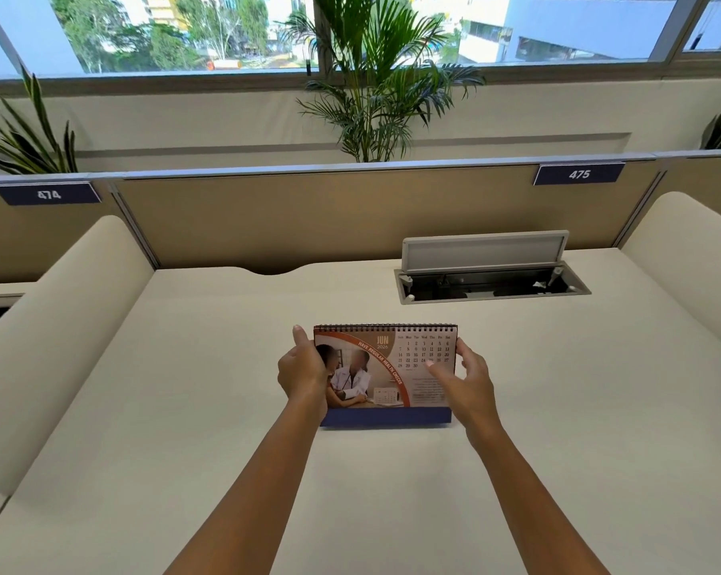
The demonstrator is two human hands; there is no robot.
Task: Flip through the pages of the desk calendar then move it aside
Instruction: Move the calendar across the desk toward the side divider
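Observation:
A spiral-bound desk calendar (385,373) stands upright on the cream desk (226,408), its blue base toward me. The page facing me reads JUN 2026, with a photo on the left and a date grid on the right. My left hand (302,373) grips the calendar's left edge, thumb up near the top corner. At the right edge, my right hand (464,377) has its fingers spread; the index finger lies across the lower right of the page and the thumb is at the edge. Whether it pinches a page is not clear.
Behind the calendar to the right, a cable hatch (491,280) in the desk stands with its lid raised. A tan partition (350,217) with labels 474 and 475 closes the back. Padded cream dividers (60,325) rise on both sides. Potted palms stand behind the partition.

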